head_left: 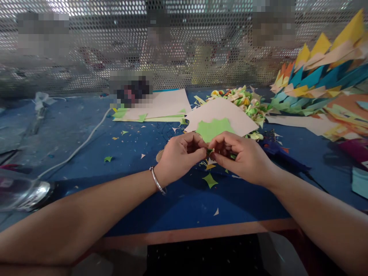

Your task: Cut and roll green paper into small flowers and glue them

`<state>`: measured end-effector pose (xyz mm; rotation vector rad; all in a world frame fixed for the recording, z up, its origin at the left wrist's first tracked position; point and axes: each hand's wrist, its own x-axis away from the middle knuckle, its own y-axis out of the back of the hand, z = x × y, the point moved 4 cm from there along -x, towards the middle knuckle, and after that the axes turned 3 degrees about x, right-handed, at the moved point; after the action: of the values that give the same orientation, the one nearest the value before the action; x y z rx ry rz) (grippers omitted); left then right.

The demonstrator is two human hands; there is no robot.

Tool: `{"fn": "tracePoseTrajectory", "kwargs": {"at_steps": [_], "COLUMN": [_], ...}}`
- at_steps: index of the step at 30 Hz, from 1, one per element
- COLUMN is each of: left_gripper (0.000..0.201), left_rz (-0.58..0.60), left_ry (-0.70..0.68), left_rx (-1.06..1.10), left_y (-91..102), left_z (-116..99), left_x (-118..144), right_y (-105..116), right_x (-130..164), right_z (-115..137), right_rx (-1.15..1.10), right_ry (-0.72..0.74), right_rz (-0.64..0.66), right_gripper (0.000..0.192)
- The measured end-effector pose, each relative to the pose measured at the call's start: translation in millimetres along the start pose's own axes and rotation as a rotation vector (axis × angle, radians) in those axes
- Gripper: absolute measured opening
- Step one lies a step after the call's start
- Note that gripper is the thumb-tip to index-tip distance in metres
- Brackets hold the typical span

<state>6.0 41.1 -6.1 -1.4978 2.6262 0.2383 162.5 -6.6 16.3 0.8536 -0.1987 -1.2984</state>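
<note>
Over the middle of the blue desk [71,126], a little in from its front edge, the left hand [179,155] and the right hand [244,157] meet fingertip to fingertip, both narrowed into a pinch on a small green paper piece [209,151] that is mostly hidden between them. It looks thin, very light and easily creased or torn, so it seems best taken at its edges or folds with the fingertips alone, gently. A metal bangle [157,181] sits on the left wrist. Just behind the hands lies a jagged green cut-out [214,128] on a pale sheet [227,115], and small green and yellow scraps [210,179] litter the desk below the hands. Toward the back edge lies a heap of small folded paper flowers [244,101]; at the back right corner rises a stack of coloured pointed paper shapes [316,80]. A blue glue gun [283,155] lies just right of the right hand, close enough to be knocked. A white cable [83,143] runs across the left side, and something shiny near the front left corner is too blurred to name.
</note>
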Motion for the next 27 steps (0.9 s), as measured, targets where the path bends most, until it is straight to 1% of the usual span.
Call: {"fn": "tracePoseTrajectory", "kwargs": {"at_steps": [4, 11, 13, 15, 18, 20, 27], "left_gripper": [0.009, 0.009, 0.008, 0.007, 0.007, 0.009, 0.01], "left_rz": [-0.027, -0.034, -0.017, 0.024, 0.095, 0.119, 0.1], "left_ry": [-0.048, -0.075, -0.061, -0.039, -0.008, -0.001, -0.019], "left_rx": [-0.025, -0.072, -0.106, -0.125, -0.108, -0.1, -0.136], "left_y": [0.1, 1.2, 1.4, 0.9, -0.3, -0.8, 1.1], "left_z": [-0.9, -2.7, -3.2, -2.3, 0.4, 1.0, -3.2], "left_x": [0.5, 1.9, 2.8, 3.2, 3.1, 2.7, 1.8], "right_y": [0.4, 0.8, 0.8, 0.5, 0.0, -0.1, 1.2], "right_x": [0.6, 0.9, 0.5, 0.0, -0.4, -0.6, -0.8], "right_z": [0.0, -2.5, -2.7, -2.6, -2.7, -2.9, -2.1], "right_rx": [0.013, 0.096, 0.133, 0.164, 0.19, 0.198, 0.178], "right_ry": [-0.006, 0.01, 0.023, 0.041, 0.058, 0.059, 0.058], "right_rz": [-0.028, -0.05, -0.047, -0.038, -0.022, -0.015, -0.013], "right_gripper": [0.01, 0.016, 0.015, 0.013, 0.01, 0.01, 0.011]}}
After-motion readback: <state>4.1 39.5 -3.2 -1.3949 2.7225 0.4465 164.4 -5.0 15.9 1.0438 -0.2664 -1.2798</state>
